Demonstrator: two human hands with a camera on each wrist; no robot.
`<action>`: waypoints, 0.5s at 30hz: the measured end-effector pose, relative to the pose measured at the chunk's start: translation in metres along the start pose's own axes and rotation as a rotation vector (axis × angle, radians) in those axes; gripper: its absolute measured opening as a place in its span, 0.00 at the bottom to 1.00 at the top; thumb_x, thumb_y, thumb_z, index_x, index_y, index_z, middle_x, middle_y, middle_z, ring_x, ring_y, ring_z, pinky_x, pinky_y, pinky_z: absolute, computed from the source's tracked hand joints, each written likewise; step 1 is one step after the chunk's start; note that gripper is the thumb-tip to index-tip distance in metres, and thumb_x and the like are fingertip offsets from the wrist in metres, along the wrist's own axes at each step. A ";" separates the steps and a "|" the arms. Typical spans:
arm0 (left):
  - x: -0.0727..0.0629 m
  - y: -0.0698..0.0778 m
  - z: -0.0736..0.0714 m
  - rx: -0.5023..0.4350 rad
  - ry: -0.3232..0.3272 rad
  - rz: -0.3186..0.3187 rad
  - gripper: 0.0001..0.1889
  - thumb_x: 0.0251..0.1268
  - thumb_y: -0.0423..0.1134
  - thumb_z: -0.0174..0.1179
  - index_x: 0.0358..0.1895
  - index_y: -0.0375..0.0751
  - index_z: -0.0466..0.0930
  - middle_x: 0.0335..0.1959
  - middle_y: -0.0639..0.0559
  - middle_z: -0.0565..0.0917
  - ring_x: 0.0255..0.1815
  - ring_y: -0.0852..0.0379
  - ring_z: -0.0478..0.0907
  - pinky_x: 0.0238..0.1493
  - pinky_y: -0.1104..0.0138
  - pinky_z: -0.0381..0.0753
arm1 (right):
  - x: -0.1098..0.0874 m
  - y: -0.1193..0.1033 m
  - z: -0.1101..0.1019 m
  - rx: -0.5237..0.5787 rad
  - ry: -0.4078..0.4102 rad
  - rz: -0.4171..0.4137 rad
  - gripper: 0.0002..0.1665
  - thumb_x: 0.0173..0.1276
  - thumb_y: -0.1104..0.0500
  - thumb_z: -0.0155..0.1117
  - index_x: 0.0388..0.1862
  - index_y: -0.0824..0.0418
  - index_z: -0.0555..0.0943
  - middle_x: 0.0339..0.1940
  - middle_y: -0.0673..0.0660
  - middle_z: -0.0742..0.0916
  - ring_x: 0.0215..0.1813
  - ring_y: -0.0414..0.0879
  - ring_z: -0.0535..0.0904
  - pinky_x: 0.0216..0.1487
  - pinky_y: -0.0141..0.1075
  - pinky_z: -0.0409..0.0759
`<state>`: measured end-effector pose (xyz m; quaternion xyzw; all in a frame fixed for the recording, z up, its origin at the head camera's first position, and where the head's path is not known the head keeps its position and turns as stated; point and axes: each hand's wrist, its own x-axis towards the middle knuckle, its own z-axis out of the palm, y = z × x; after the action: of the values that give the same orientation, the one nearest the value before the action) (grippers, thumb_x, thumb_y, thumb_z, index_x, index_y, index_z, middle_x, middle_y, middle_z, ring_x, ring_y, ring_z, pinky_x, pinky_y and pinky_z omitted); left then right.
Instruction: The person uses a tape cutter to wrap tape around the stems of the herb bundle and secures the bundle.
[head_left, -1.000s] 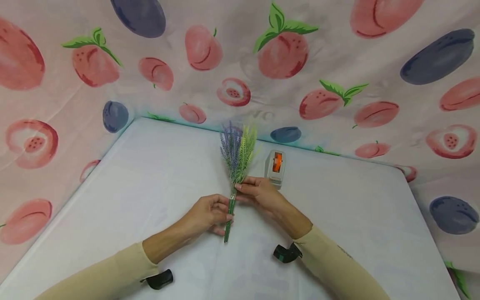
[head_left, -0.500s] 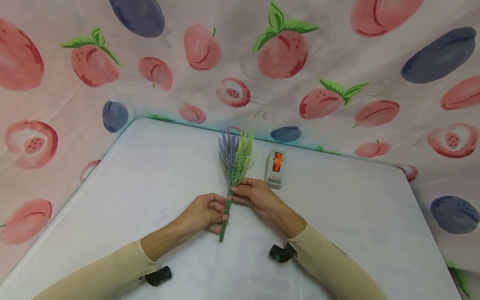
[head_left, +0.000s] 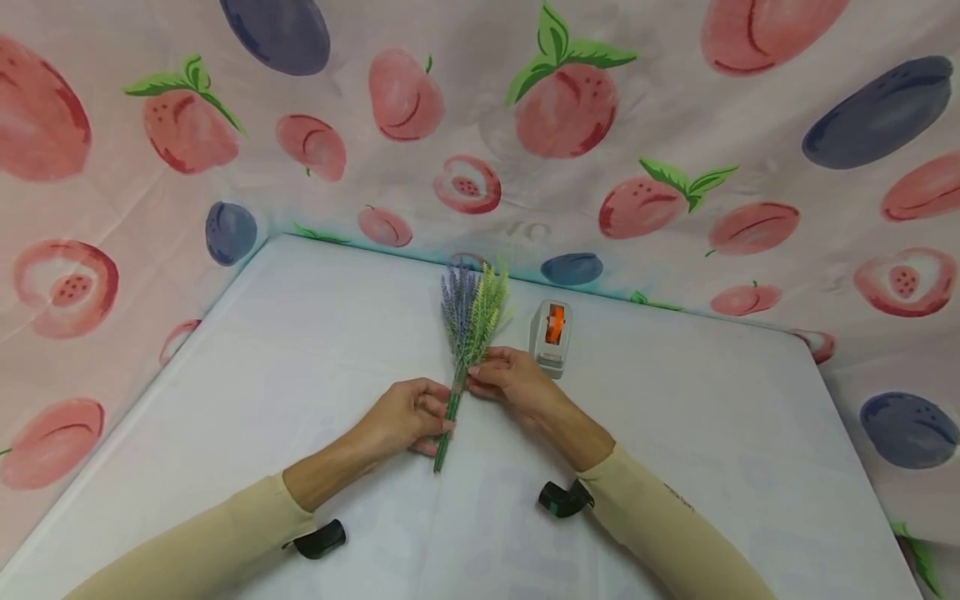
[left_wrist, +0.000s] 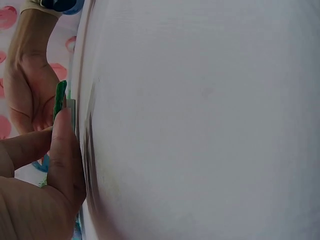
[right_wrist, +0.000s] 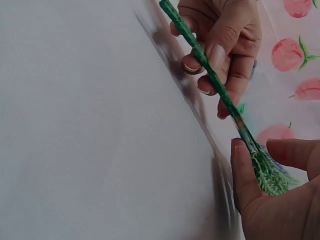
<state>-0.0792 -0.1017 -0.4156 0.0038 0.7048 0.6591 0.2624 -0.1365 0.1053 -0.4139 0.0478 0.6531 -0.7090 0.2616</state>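
Note:
A small bunch of artificial lavender (head_left: 471,321), purple on the left and yellow-green on the right, is held tilted over the white table. My left hand (head_left: 408,417) pinches its green stems (right_wrist: 205,60) near the lower part; in the left wrist view the stem end (left_wrist: 59,97) pokes out past the fingertips. Just below the blooms, my right hand (head_left: 525,387) holds the stems between thumb and fingers. Between the two hands a shiny band (right_wrist: 240,123) crosses the stems, perhaps clear tape. The blooms are partly hidden in the right wrist view.
A grey tape dispenser (head_left: 551,342) with an orange core stands just beyond the right hand. The white-covered table (head_left: 262,350) meets a fruit-print cloth (head_left: 337,92) at its back and sides. Dark wrist cameras (head_left: 566,500) hang under both sleeves.
The lavender bunch has come slightly left and its blooms have dropped a little toward me. Both hands moved with it, keeping hold of the stems. The tape dispenser stayed in place.

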 end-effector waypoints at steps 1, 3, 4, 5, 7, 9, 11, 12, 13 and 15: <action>0.000 0.000 0.000 0.009 0.000 -0.003 0.23 0.66 0.22 0.62 0.63 0.25 0.71 0.40 0.42 0.80 0.38 0.53 0.85 0.34 0.59 0.88 | 0.000 0.000 -0.001 0.001 0.001 0.003 0.32 0.74 0.71 0.59 0.74 0.74 0.61 0.51 0.67 0.86 0.45 0.45 0.87 0.54 0.39 0.84; 0.000 0.000 -0.001 0.038 -0.008 -0.005 0.23 0.65 0.22 0.62 0.63 0.24 0.70 0.40 0.42 0.80 0.37 0.54 0.85 0.33 0.59 0.88 | -0.002 -0.002 -0.003 -0.001 -0.008 0.007 0.34 0.75 0.70 0.58 0.76 0.74 0.59 0.57 0.70 0.84 0.49 0.49 0.88 0.55 0.38 0.83; 0.000 0.001 -0.001 0.056 -0.011 -0.005 0.23 0.65 0.23 0.62 0.63 0.24 0.70 0.39 0.42 0.79 0.35 0.54 0.84 0.33 0.59 0.88 | -0.003 -0.002 -0.004 -0.003 -0.020 0.007 0.35 0.76 0.70 0.57 0.77 0.74 0.57 0.59 0.72 0.82 0.52 0.51 0.87 0.55 0.38 0.83; 0.000 0.001 -0.002 0.078 -0.015 -0.004 0.24 0.65 0.23 0.63 0.63 0.24 0.70 0.39 0.42 0.80 0.34 0.54 0.84 0.33 0.59 0.87 | -0.004 -0.004 -0.005 -0.006 -0.026 0.015 0.34 0.77 0.69 0.56 0.77 0.73 0.57 0.62 0.72 0.81 0.54 0.52 0.87 0.56 0.38 0.83; -0.001 0.004 -0.003 0.136 -0.018 -0.006 0.24 0.65 0.24 0.64 0.63 0.24 0.71 0.37 0.42 0.81 0.30 0.54 0.83 0.32 0.60 0.87 | -0.007 -0.006 -0.009 -0.024 -0.052 0.021 0.35 0.78 0.67 0.56 0.78 0.72 0.56 0.65 0.72 0.79 0.60 0.55 0.84 0.57 0.38 0.82; -0.002 0.007 -0.003 0.208 -0.014 -0.013 0.22 0.65 0.27 0.64 0.61 0.26 0.72 0.36 0.43 0.82 0.28 0.53 0.83 0.32 0.60 0.87 | -0.011 -0.009 -0.014 -0.050 -0.073 0.026 0.35 0.79 0.65 0.56 0.79 0.71 0.56 0.67 0.71 0.78 0.63 0.57 0.82 0.59 0.40 0.81; -0.004 0.011 -0.004 0.288 -0.006 -0.028 0.20 0.66 0.30 0.65 0.59 0.29 0.75 0.34 0.45 0.83 0.28 0.54 0.83 0.32 0.61 0.86 | -0.016 -0.013 -0.018 -0.101 -0.093 0.026 0.35 0.79 0.63 0.56 0.79 0.69 0.57 0.68 0.69 0.78 0.65 0.57 0.80 0.62 0.42 0.80; -0.005 0.013 -0.004 0.327 -0.005 -0.037 0.19 0.67 0.32 0.65 0.58 0.30 0.76 0.33 0.45 0.84 0.28 0.54 0.83 0.31 0.61 0.86 | -0.019 -0.015 -0.021 -0.145 -0.106 0.018 0.35 0.80 0.62 0.56 0.79 0.69 0.58 0.69 0.68 0.78 0.66 0.57 0.80 0.63 0.43 0.79; -0.006 0.015 -0.005 0.365 -0.008 -0.042 0.17 0.67 0.34 0.66 0.56 0.31 0.78 0.33 0.46 0.84 0.28 0.54 0.83 0.31 0.61 0.86 | -0.023 -0.017 -0.023 -0.186 -0.114 0.009 0.34 0.80 0.60 0.57 0.79 0.68 0.59 0.69 0.67 0.78 0.67 0.56 0.79 0.64 0.44 0.78; -0.008 0.019 -0.007 0.430 -0.023 -0.047 0.16 0.68 0.37 0.66 0.53 0.34 0.79 0.32 0.47 0.84 0.28 0.53 0.82 0.31 0.62 0.84 | -0.030 -0.021 -0.029 -0.268 -0.132 -0.014 0.33 0.80 0.58 0.57 0.78 0.68 0.62 0.69 0.66 0.78 0.67 0.56 0.79 0.66 0.46 0.76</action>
<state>-0.0816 -0.1085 -0.3951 0.0509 0.8260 0.4872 0.2789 -0.1280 0.1426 -0.3865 -0.0385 0.7237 -0.6188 0.3031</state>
